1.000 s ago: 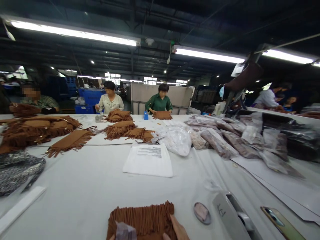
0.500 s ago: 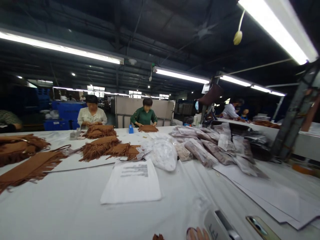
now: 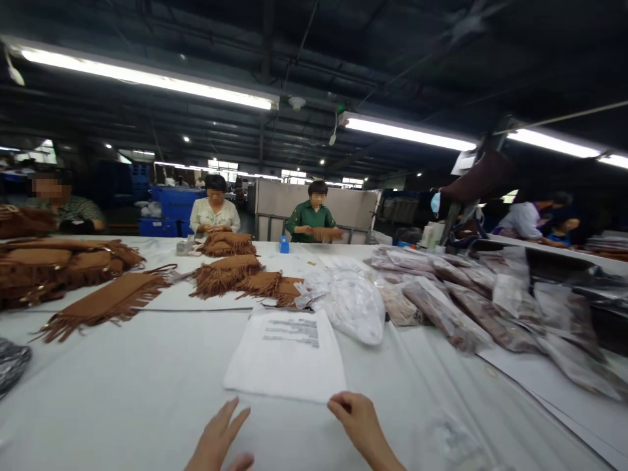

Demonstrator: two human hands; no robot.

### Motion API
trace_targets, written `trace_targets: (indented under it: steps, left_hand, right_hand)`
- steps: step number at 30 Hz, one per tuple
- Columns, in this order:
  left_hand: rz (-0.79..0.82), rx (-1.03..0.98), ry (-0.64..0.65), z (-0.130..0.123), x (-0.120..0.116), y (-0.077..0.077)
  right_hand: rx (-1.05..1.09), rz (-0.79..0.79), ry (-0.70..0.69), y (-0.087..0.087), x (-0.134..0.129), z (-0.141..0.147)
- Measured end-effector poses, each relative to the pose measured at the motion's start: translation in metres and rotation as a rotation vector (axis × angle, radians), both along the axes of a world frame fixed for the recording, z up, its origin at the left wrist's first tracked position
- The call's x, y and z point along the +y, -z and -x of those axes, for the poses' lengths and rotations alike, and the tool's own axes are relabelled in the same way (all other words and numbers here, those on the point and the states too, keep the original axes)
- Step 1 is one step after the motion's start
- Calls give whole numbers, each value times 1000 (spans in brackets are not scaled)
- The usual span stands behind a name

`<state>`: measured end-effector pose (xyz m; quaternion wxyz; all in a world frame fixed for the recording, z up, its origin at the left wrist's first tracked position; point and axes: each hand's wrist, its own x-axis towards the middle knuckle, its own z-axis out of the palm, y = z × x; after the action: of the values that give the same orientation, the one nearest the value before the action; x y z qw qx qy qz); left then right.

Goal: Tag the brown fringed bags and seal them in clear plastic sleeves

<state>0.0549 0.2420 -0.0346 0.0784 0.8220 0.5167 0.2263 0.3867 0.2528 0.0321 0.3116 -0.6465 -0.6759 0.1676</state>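
Observation:
A white printed bag (image 3: 287, 366) lies flat on the white table (image 3: 122, 373), its lower edge nearest me. My right hand (image 3: 360, 422) is at the bag's lower right corner, fingertips pinched on it. Just below the lower left corner, my left hand (image 3: 223, 438) hovers with fingers spread and nothing in it. Behind the bag, to the right, sits a pile of clear plastic bags (image 3: 350, 301). Brown fringed pieces (image 3: 226, 275) lie beyond it to the left.
Packed plastic-wrapped items (image 3: 446, 314) are heaped at the right, beside white sheets (image 3: 544, 386). A large fringed piece (image 3: 110, 301) lies at the left. Across the table, a person in green (image 3: 311, 219) holds a brown piece; other people sit further left. A small blue box (image 3: 284, 244) stands near the far edge.
The view has swung left. Both my hands now show by the white bag, the right one gripping its corner. The person in green has lifted the brown piece.

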Motion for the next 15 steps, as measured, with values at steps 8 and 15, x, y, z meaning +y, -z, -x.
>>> trace_targets:
  steps: [8, 15]
  left_hand:
    - [77, -49, -71, -30, 90, -9]
    - [199, 180, -49, -49, 119, -20]
  right_hand:
    - [-62, 86, -73, 27, 86, 49]
    - [-161, 112, -90, 53, 117, 53]
